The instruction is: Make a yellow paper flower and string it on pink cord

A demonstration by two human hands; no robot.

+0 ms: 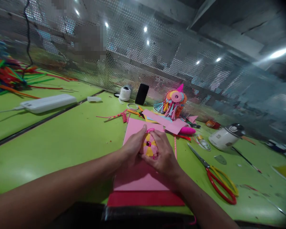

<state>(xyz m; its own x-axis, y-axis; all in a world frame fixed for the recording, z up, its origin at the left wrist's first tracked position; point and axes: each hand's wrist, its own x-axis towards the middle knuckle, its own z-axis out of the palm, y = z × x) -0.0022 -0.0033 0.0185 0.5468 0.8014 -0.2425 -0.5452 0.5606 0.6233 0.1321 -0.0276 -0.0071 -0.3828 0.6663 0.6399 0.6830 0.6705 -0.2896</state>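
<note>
A round paper ornament (149,145) in pink and yellow segments sits between both hands over a pink paper sheet (138,173). My left hand (132,145) pinches its left side, thumb up at the top. My right hand (162,152) curls over its right side, fingers closed on the rim. A pink paper strip (150,130) loops over the top of the ornament. A red sheet (143,198) lies under the pink one at the table's near edge.
Red and yellow scissors (216,178) lie to the right on the green table (62,140). Behind are pink paper offcuts (166,122), a finished tasselled ornament (173,101), a black phone (142,93), white tape dispensers (225,136), a white power strip (49,102) and coloured paper strips (7,76).
</note>
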